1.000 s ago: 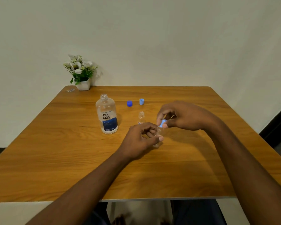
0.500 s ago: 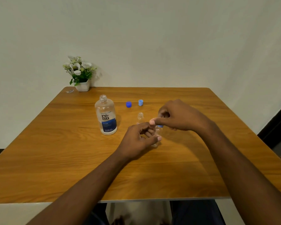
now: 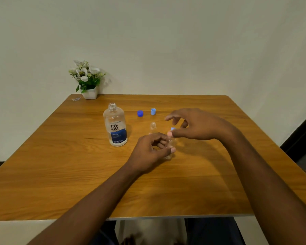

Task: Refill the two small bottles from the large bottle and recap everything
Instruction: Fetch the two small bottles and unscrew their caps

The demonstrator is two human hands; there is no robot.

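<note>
1. A brown wooden square table is carrying everything in the head view.
2. A large clear plastic bottle with a blue and white label is standing upright and uncapped, left of the table's centre and toward the far edge.
3. A dark blue round cap and a light blue round cap are lying side by side, not touching, to the right of the large bottle and nearer the far edge.
4. An uncapped small clear bottle is standing upright near the table's centre, just beyond the left hand.
5. The left hand is gripping a second small clear bottle, fingers curled round it and thumb across its front. Base on or off the table: cannot tell.
6. The right hand is pinching a small pale blue cap between thumb and a finger, just above the held bottle's neck. Contact with the neck: cannot tell. The index finger is sticking out straight.
7. A white pot of white flowers is sitting at the far left corner.
</note>
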